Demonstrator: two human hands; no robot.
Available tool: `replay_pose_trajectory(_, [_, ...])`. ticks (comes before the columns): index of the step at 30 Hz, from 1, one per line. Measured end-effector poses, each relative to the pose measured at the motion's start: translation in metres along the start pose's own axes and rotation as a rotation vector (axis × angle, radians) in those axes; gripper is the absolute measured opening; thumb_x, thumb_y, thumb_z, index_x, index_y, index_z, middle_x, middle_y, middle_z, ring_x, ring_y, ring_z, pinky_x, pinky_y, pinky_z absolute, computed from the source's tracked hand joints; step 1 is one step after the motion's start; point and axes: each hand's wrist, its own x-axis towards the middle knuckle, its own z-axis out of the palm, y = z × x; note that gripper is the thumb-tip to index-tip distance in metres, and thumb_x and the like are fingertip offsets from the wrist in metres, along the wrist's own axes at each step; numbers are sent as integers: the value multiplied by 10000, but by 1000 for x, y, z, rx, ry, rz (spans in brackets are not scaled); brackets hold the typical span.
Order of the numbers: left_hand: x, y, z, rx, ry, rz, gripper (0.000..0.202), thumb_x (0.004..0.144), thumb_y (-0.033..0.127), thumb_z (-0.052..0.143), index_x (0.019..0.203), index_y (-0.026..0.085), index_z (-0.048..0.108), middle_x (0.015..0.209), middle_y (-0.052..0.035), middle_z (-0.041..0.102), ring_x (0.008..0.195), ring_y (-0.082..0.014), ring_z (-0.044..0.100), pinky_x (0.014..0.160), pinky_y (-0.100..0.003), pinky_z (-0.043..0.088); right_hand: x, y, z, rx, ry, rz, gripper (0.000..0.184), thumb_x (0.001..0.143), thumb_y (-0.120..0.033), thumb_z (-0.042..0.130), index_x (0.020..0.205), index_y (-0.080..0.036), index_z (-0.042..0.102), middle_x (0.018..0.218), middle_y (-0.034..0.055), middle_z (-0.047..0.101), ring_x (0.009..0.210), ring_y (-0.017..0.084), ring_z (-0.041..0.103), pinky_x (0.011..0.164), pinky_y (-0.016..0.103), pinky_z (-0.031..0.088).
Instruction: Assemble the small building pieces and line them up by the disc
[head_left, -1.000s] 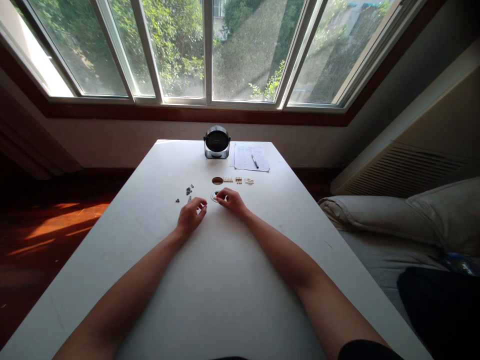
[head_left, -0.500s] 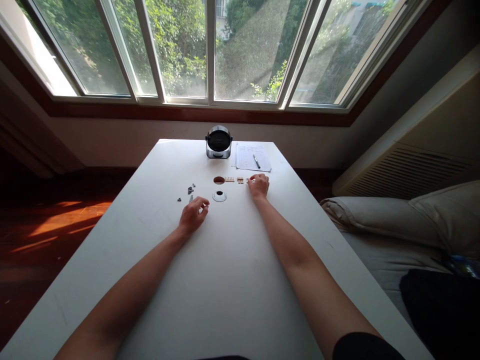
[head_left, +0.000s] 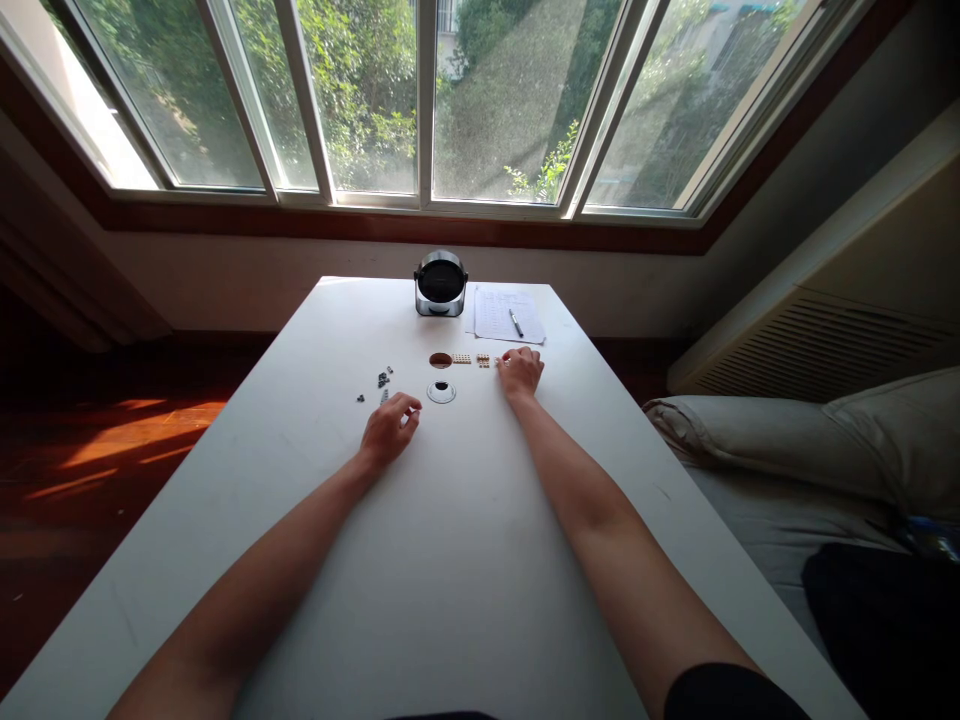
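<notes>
My left hand [head_left: 391, 428] rests on the white table [head_left: 450, 560], fingers loosely bent, thumb apart from them and nothing visible between. Beside its knuckles lie several small dark metal pieces [head_left: 384, 379] and a small silvery strip [head_left: 385, 396], partly hidden by the hand. A silvery disc with a dark centre [head_left: 441, 393] lies to the right of its fingertips. My right hand [head_left: 521, 373] is closed in a pinch at the right end of a row of small gold-coloured pieces [head_left: 483, 360]. Its fingers cover whatever is between the tips.
A round brown disc or opening [head_left: 440, 360] is at the left end of the gold row. Behind stands a round black device in a silvery frame [head_left: 440, 283]. Paper sheets [head_left: 499, 312] with a pen [head_left: 516, 322] lie at the back right. A cushioned seat [head_left: 750, 425] is beyond the right edge.
Both hands keep nearly the same places and poses. The whole view has shifted slightly; the pieces on the table look unmoved.
</notes>
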Motion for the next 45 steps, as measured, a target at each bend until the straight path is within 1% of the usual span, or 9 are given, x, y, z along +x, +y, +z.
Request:
replay_pose_trajectory(14, [0,2,-1,29,-10,-1,145,926,220,474,960,226,615,998,-30,651,816,-157,623,706,-299,481,-1,0,0,22,12,7,167,880,-270,561,940,-178,687,1050,130,585,1054,286,398,895,395,295])
replay_pose_trajectory(18, [1,1,-1,106,28,11,150,924,222,476,946,225,624,995,-41,665,900,-197,619,830,-358,473,-4,-2,-5,26,47,-25,163,879,-246,550,951,-176,678,1039,129,590,1035,283,410,880,385,305])
replay_pose_trajectory(21, [6,-10,-5,221,124,-32,130,903,227,510,925,227,638,1014,-59,676,1012,-251,591,965,-434,412,-11,-7,-12,23,55,-80,163,898,-227,524,934,-174,675,1022,132,592,1026,283,420,871,384,315])
replay_pose_trajectory(25, [16,-41,-11,330,296,-233,142,883,267,532,959,227,644,1097,-79,664,1111,-297,543,990,-460,397,-24,-16,-22,30,21,-219,166,917,-199,511,931,-178,674,1009,126,599,1020,277,438,878,385,335])
replay_pose_trajectory(27, [21,-56,-12,337,320,-313,190,876,289,536,1021,225,641,1145,-84,650,1142,-293,532,1023,-451,391,-33,-22,-26,41,5,-296,160,924,-198,514,936,-177,672,1013,124,602,1024,276,446,890,389,344])
replay_pose_trajectory(33, [30,-74,-1,371,132,-291,471,888,445,525,1307,231,545,1434,-98,498,1372,-296,379,1156,-453,281,-62,-40,-39,113,-99,-517,139,931,-194,528,923,-184,667,1014,110,615,1020,266,475,923,399,372])
replay_pose_trajectory(37, [42,-75,2,425,56,-277,599,892,531,498,1401,216,474,1529,-131,392,1444,-318,278,1180,-481,228,-87,-50,-50,225,-184,-549,114,933,-210,548,899,-196,656,976,85,621,958,234,499,865,357,415])
replay_pose_trajectory(41, [59,-77,3,416,-11,-214,645,890,539,508,1437,203,441,1554,-149,362,1451,-322,280,1181,-496,214,-106,-59,-57,365,-235,-542,88,928,-226,571,880,-216,644,949,64,628,931,217,510,824,334,435])
replay_pose_trajectory(45, [67,-78,5,368,-92,-141,593,895,495,522,1397,181,487,1514,-168,424,1415,-312,356,1173,-514,218,-108,-62,-58,468,-294,-520,78,909,-216,598,847,-229,644,908,53,626,915,212,518,803,332,438])
